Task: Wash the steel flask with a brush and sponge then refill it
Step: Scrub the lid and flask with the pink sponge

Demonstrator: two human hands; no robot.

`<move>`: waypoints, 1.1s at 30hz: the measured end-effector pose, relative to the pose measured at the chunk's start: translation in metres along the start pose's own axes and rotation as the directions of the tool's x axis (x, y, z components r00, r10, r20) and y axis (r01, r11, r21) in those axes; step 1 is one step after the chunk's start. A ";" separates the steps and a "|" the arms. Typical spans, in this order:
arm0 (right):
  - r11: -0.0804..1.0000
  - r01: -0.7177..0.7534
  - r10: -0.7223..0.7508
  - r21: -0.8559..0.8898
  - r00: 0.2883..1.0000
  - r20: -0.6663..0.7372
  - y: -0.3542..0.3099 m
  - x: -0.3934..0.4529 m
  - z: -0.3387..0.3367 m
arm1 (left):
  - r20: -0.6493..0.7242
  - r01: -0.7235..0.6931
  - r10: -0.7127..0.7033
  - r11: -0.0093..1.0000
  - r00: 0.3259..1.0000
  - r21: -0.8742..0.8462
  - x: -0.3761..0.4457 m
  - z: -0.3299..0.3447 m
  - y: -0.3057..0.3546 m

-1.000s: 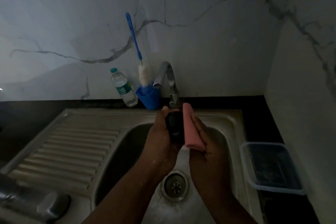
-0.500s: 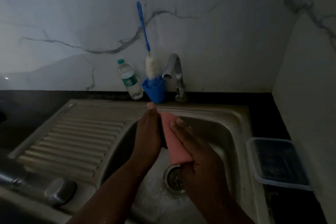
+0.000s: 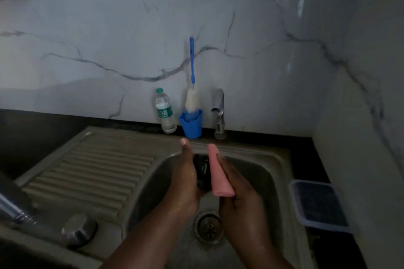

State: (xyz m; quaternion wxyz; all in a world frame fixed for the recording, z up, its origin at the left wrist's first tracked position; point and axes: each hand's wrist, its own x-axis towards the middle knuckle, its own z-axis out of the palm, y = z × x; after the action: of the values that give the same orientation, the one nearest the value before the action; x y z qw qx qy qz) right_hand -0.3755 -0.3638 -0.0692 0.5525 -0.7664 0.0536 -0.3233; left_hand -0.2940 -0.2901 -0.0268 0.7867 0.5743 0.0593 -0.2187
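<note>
Over the sink basin, my left hand (image 3: 185, 181) holds a small dark cap-like piece (image 3: 203, 170), thumb pointing up. My right hand (image 3: 240, 199) grips a pink sponge (image 3: 215, 172) and presses its long side against that dark piece. Both hands are wet. The steel flask (image 3: 72, 229) lies on its side at the near left corner of the drainboard, partly cut off by the frame edge. A blue-handled bottle brush (image 3: 192, 94) with white bristles stands in a blue cup (image 3: 191, 124) at the back of the sink.
A steel sink (image 3: 251, 153) with its drain (image 3: 208, 228) lies below my hands, with a ribbed drainboard (image 3: 94, 170) to the left. A plastic water bottle (image 3: 165, 113) and the tap (image 3: 218, 113) flank the blue cup. A clear plastic container (image 3: 317, 205) sits on the dark counter at the right.
My hands have come down and away from the tap, towards the middle of the basin. The sponge has slid along the dark piece. The view has pulled back and tilted up.
</note>
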 end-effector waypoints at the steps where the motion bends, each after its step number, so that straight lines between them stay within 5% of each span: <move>1: 0.999 -0.052 0.052 0.005 0.999 -0.002 -0.008 0.004 -0.003 | 0.090 0.042 -0.042 0.999 0.995 0.011 -0.005 0.002 -0.001; 6: 0.998 -0.043 0.045 0.036 0.998 -0.044 -0.038 0.026 -0.016 | 0.446 0.108 -0.103 0.994 0.889 0.015 -0.010 0.002 0.010; 12: 0.948 0.179 -0.236 -0.264 0.951 -0.202 -0.059 0.018 0.008 | 0.440 0.308 -0.140 0.890 0.887 -0.337 0.021 -0.015 0.051; 16: 0.710 0.260 -0.407 -0.654 0.910 -0.079 -0.054 0.012 0.040 | 0.652 0.499 -0.233 0.828 0.721 -0.256 0.012 -0.025 0.060; 20: 0.587 0.252 -0.381 -0.770 0.925 0.012 -0.058 0.003 0.051 | 0.751 0.635 -0.296 0.745 0.590 -0.205 0.008 -0.040 0.061; 25: 0.530 0.232 -0.356 -0.816 0.934 0.034 -0.051 0.002 0.045 | 0.502 0.470 -0.245 0.792 0.830 -0.391 0.020 -0.052 0.070; 27: 0.554 0.179 -0.325 -0.813 0.946 -0.014 -0.053 0.010 0.041 | 0.454 0.424 -0.218 0.802 0.864 -0.422 0.023 -0.053 0.072; 33: 0.502 0.241 -0.348 -0.831 0.936 0.061 -0.068 0.020 0.073 | 0.696 0.589 -0.262 0.758 0.668 -0.280 0.013 -0.056 0.075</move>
State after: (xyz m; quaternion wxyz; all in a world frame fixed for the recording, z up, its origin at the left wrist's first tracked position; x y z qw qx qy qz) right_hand -0.3383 -0.2875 -0.0139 0.0602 -0.9125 0.0991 -0.3922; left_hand -0.2427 -0.2232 0.0157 0.8011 0.2221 -0.0119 -0.5557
